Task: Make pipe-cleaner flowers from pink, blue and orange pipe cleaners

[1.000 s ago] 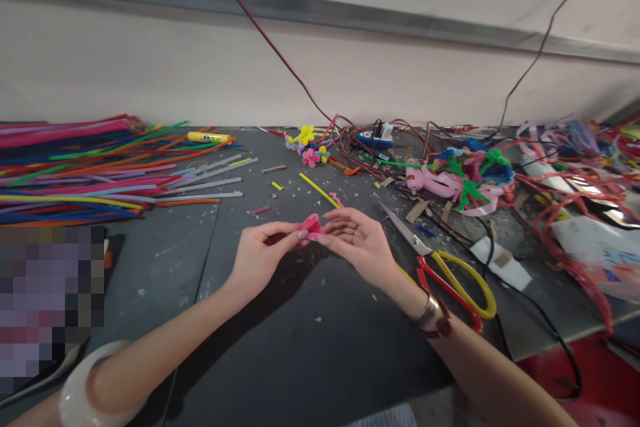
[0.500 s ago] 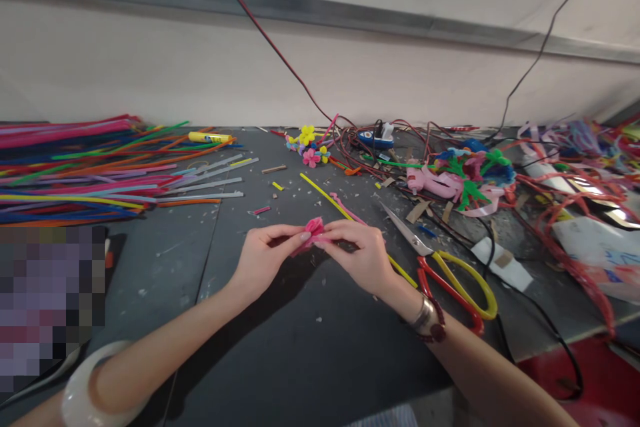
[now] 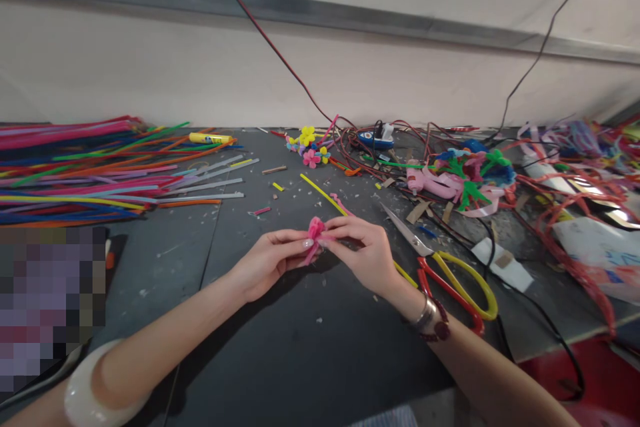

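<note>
Fingers (image 3: 300, 243) of the left hand (image 3: 265, 263) and right hand (image 3: 363, 253) pinch a pink pipe-cleaner bunch (image 3: 315, 233) between their tips, just above the desk (image 3: 235, 360), apparently to keep its loops gathered. Scissors (image 3: 407, 233) lie just beside the right hand, seemingly for easy reach.

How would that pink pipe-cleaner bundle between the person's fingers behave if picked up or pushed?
The pink pipe-cleaner bundle, pinched between the left hand and right hand, is probably very light and bendable, judging by its tight folds. Its fuzzy surface likely grips rather than slips. Pushed, it would probably squash slightly rather than roll.
</note>
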`<state>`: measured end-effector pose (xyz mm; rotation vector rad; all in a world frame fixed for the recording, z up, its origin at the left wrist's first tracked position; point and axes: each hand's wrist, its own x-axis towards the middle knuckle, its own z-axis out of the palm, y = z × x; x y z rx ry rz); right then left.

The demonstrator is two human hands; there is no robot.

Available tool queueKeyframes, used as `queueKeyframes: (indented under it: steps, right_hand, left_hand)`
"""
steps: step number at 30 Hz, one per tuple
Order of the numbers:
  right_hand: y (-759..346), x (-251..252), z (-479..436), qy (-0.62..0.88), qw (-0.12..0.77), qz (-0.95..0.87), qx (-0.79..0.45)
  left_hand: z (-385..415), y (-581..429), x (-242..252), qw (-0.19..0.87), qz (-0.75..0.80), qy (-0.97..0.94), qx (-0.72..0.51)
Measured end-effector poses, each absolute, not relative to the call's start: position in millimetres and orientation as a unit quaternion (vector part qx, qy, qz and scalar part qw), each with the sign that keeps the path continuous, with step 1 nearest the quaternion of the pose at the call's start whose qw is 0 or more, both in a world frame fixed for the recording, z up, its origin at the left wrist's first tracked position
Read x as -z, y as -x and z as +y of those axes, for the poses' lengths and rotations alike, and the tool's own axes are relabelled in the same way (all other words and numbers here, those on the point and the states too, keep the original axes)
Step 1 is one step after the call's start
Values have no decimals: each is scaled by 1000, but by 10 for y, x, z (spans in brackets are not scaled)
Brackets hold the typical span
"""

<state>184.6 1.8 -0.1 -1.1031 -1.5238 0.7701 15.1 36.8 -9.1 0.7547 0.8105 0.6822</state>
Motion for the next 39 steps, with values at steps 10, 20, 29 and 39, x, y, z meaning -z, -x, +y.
queueKeyframes:
  steps: [10,20,29,39]
  right_hand:
    - [-1813,33,40,418,544,-533,-496]
    - [-1768,71,17,433,529,-577,-446]
    - [-1743,77,-6,468,545,-577,-388]
    - [-1649,90,-54,470,543,-593,-363]
  left_hand:
    - [330,-182,93,814,358,-305,-342]
    - [307,-184,98,754,342,-422,-368]
    - [209,-177,40,408,372,-715,-428]
    - [187,-184,35,341,398,-724,-448]
